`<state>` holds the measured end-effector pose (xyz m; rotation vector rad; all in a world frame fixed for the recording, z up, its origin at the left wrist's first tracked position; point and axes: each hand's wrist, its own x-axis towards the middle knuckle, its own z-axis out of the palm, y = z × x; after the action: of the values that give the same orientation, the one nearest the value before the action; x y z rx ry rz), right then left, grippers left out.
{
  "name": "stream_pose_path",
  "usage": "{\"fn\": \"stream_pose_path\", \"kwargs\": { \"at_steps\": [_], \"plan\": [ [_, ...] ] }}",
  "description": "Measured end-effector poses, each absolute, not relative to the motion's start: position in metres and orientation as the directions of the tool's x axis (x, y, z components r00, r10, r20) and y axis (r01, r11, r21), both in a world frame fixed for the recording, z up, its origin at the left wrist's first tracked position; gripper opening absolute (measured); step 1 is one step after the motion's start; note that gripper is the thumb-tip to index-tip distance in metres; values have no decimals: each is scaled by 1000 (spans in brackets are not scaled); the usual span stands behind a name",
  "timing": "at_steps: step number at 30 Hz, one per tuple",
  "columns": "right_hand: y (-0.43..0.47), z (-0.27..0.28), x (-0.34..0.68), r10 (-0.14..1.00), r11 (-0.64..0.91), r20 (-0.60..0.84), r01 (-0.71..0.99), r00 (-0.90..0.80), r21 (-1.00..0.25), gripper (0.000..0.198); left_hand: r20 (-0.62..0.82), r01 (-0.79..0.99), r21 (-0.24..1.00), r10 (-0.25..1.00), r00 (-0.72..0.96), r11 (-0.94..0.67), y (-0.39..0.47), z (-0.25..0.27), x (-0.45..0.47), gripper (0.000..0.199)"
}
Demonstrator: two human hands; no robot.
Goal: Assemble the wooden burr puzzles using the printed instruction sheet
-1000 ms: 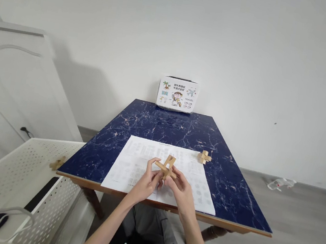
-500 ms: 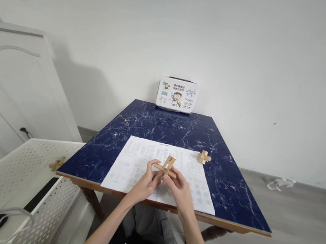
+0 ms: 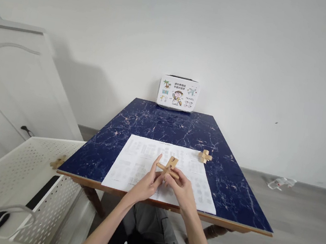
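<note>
Between my two hands is a wooden interlocking puzzle (image 3: pixel 172 162), a flat piece with a dark mark like a 3 crossed by a slim rod. My left hand (image 3: pixel 147 182) grips it from the left and below, its index finger pointing up off the wood. Thumb and fingers of my right hand (image 3: pixel 182 188) pinch the crossing from the right. The fingers cover the puzzle's lower part. Below the hands lies a printed paper sheet (image 3: pixel 122 165), its small diagrams blurred. An assembled wooden cross puzzle (image 3: pixel 205 156) rests at the sheet's far right corner.
The blue marbled table (image 3: pixel 171 127) carries a white cartoon-printed case (image 3: pixel 178 93) at its back edge, against the wall. On the left stands a white perforated basket (image 3: pixel 14 164) holding wooden pieces (image 3: pixel 58 162). A clear plastic item (image 3: pixel 281 183) lies on the floor to the right.
My left index finger has lifted from the rod and now points up. The held puzzle has shifted slightly right and turned a little in my hands.
</note>
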<state>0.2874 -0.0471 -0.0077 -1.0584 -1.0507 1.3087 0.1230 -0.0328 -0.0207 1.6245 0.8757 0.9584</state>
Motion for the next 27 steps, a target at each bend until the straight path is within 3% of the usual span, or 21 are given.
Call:
{"fn": "stream_pose_path", "kwargs": {
  "at_steps": [10, 20, 27],
  "plan": [
    [-44, -3, 280, 996, 51, 33, -240, 77, -969, 66, 168, -3, 983, 900, 402, -183, -33, -27, 126, 88],
    [-38, -2, 287, 994, 93, 77, -246, 72, -965, 64, 153, -45, 988, 919, 362, -147, -33, -24, 126, 90],
    [-33, -13, 343, 962, 196, 200, 42, 185, -980, 77, 172, -1, 983, 914, 368, -185, -35, -21, 128, 85]
  ]
}}
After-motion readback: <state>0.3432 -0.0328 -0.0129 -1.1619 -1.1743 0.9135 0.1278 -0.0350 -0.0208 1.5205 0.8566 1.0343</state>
